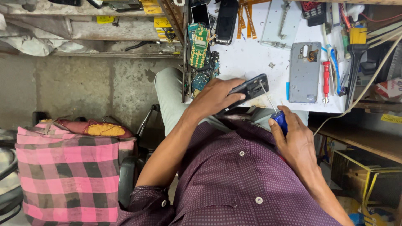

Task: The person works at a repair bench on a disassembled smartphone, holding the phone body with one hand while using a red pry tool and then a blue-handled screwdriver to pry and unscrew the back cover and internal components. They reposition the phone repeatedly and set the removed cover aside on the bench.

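Two hands on the job: the left hand (215,97) has its fingers clamped round a dark phone (250,88) at the near edge of the white counter (251,58), long axis slanting up to the right. The right hand (295,140), fingers closed on a blue-handled screwdriver (279,119), sits below and right, thin shaft angled up-left with its tip on the phone's open back

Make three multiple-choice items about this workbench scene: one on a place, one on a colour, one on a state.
1. Where does the grey phone back cover lie?
A. on the white bench top
B. on the floor
C. on the checked bag

2. What colour is the handle of the screwdriver in the right hand?
A. yellow
B. blue
C. green

3. How is the dark phone?
A. lying untouched
B. boxed
C. held in the left hand

Answers: 1 A, it rests flat there; 2 B, blue shows between the fingers; 3 C, the fingers wrap it.
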Tool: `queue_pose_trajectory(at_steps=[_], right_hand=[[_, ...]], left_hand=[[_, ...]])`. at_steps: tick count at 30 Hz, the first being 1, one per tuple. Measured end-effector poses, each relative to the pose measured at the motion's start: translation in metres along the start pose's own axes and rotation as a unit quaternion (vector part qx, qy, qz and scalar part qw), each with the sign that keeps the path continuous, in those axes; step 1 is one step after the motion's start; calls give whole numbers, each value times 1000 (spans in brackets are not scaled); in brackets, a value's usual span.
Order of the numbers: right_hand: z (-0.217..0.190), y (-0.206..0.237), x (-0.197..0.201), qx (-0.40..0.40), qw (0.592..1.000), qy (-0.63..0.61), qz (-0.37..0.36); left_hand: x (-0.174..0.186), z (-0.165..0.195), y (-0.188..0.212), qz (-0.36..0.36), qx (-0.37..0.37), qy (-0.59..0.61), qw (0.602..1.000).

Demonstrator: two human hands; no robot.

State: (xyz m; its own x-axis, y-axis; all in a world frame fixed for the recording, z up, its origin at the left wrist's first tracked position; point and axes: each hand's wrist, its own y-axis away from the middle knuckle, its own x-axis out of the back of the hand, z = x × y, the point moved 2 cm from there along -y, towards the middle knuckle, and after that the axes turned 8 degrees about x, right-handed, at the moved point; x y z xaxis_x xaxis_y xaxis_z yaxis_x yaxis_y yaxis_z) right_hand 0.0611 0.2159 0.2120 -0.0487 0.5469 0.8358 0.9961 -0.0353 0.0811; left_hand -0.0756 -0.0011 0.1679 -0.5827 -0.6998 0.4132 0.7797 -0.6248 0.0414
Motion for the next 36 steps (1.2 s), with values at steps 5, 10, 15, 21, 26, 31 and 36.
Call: queue_pose_trajectory(at_steps=[5,10,15,21,26,31,36], right_hand=[[5,-6,3,50,997,6,59],[15,-12,3,-110,989,-94,8],[15,-18,8,-130,984,-121,-16],[12,-22,14,-125,990,-48,-39],[4,-28,15,-97,991,-90,-22],[5,-32,13,-88,988,-125,-1],[14,-35,18,-84,981,-168,40]], left_hand=[[-2,-2,-22,6,81,-58,995],[-10,-1,-26,55,81,-87,991],[-15,2,-23,63,45,-168,983],[-20,2,-25,84,51,-218,971],[-13,8,-20,134,99,-239,957],[-5,18,-7,169,107,-248,948],[0,19,-6,175,132,-271,937]])
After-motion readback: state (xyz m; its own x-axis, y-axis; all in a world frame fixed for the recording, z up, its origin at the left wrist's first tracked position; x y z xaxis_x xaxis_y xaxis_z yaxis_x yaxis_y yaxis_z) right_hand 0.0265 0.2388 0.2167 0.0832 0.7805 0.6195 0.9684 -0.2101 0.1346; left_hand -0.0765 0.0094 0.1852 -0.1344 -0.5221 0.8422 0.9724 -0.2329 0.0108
